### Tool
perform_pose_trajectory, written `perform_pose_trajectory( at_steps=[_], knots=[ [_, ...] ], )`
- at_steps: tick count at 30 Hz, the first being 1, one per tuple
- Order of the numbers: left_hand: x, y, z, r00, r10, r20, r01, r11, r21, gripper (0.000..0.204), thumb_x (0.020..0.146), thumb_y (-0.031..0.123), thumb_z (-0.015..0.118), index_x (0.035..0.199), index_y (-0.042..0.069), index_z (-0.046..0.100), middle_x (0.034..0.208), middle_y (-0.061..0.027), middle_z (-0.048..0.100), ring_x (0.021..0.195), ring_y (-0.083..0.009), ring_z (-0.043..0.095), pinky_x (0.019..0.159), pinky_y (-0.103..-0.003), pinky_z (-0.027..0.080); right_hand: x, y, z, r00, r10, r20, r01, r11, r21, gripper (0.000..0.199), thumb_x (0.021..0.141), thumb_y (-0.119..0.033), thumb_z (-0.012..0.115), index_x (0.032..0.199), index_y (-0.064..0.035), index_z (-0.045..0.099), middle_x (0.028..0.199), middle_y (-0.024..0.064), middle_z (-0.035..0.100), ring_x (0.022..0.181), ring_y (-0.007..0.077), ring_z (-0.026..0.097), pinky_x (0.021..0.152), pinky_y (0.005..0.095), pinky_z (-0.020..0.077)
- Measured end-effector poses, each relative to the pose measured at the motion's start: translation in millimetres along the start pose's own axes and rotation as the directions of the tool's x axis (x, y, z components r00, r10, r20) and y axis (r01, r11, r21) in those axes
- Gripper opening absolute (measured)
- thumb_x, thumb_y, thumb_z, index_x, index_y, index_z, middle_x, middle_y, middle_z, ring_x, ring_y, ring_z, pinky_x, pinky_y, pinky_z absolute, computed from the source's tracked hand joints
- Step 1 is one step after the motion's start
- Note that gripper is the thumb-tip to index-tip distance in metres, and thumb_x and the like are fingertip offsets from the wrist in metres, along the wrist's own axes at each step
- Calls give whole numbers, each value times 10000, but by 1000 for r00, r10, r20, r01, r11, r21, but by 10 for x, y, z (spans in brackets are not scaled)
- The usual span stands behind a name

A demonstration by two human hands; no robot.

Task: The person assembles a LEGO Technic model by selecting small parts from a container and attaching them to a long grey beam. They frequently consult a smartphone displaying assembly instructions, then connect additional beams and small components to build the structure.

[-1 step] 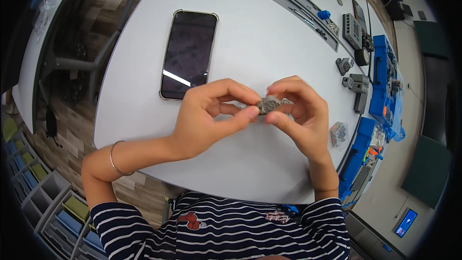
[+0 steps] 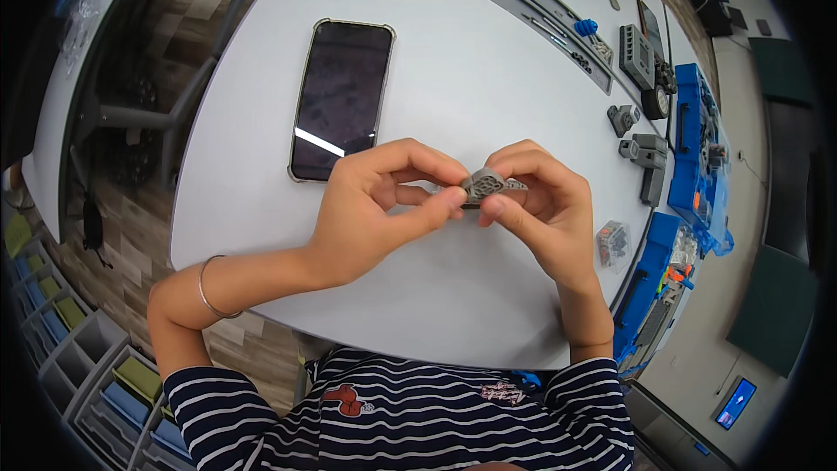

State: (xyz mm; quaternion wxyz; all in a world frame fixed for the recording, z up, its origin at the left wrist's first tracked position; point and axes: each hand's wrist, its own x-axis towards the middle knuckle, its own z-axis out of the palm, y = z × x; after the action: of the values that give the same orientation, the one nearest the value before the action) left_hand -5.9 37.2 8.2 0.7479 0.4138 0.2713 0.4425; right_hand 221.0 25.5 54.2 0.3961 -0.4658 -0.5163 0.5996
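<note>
Both of my hands are raised just above the white table (image 2: 471, 61), pinching one small grey plastic building piece (image 2: 488, 184) with holes in it. My left hand (image 2: 375, 209) grips its left end between thumb and forefinger. My right hand (image 2: 545, 209) holds its right end, with the thumb underneath and the fingers curled over the top. Part of the piece is hidden by my fingertips. A thin bracelet (image 2: 206, 290) sits on my left wrist.
A dark phone (image 2: 340, 96) lies face up left of my hands. Grey building parts (image 2: 641, 157), a black wheel (image 2: 656, 103), a small blue piece (image 2: 586, 28) and long grey strips (image 2: 540, 22) lie at the right. Blue trays (image 2: 693, 148) line the right edge.
</note>
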Motion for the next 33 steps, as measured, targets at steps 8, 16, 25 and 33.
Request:
perform_pose_trajectory(
  at_steps=[8,16,25,33],
  knots=[
    [50,-41,13,995,102,-14,-100,988,115,261,958,-48,749,1209,-42,681,1203,-123,714,1149,-199,716,923,-333,666,15,117,32,997,-65,-39,62,996,-69,173,980,18,755,1149,49,739,1185,143,678,1037,202,718,792,302,659],
    [142,43,-105,866,452,215,-490,680,545,276,867,-76,799,1130,-39,722,1093,-136,732,979,-226,773,878,-323,679,-9,194,94,968,-250,-34,242,959,-149,197,954,64,757,1146,19,755,1184,137,709,1033,196,735,822,299,660],
    [100,49,-30,924,367,107,-375,819,434,269,874,-105,779,1127,-49,708,1087,-122,693,990,-208,760,921,-343,687,-26,196,123,897,-442,18,412,820,-398,213,951,117,739,1151,50,713,1150,168,702,1019,219,739,861,325,663],
    [74,29,18,986,165,8,-164,975,148,211,941,-113,714,1140,-58,672,1119,-97,653,1116,-180,697,951,-340,678,-41,54,161,898,-438,46,401,769,-498,201,966,70,747,1162,48,712,1135,141,717,1002,209,751,869,326,664]
  ],
)
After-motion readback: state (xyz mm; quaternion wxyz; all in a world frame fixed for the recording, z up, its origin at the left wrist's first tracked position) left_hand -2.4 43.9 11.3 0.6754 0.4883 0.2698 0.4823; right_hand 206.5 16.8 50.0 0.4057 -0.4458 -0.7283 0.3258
